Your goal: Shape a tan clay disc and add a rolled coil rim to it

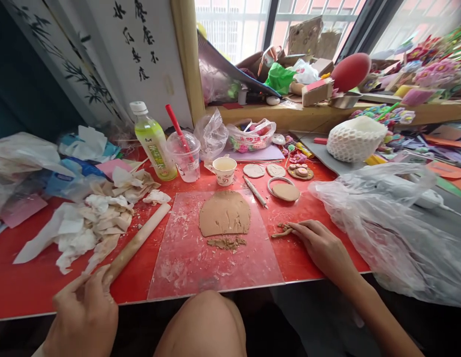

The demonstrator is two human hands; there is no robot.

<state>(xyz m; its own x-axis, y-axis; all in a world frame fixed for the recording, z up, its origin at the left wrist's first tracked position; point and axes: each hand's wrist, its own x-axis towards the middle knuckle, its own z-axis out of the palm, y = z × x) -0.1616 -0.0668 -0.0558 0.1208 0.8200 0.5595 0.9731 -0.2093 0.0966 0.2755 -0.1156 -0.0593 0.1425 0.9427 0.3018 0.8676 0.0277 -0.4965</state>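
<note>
At the left front edge of the table, the fingers of my left hand are closed round the near end of a wooden rolling pin, which slants away across the red surface. To the right, my right hand has its fingertips closed on a thin clay strip lying on the table. Between the hands is a clear plastic sheet with clay smears. A flattened brown clay slab, cut straight along its near side, lies on it, with clay scraps just in front.
Behind the slab stand a paper cup, a plastic cup with a red straw and a drink bottle. A clay disc overlaps a ring, beside a pen-like tool. Crumpled tissues lie left; plastic bags lie right.
</note>
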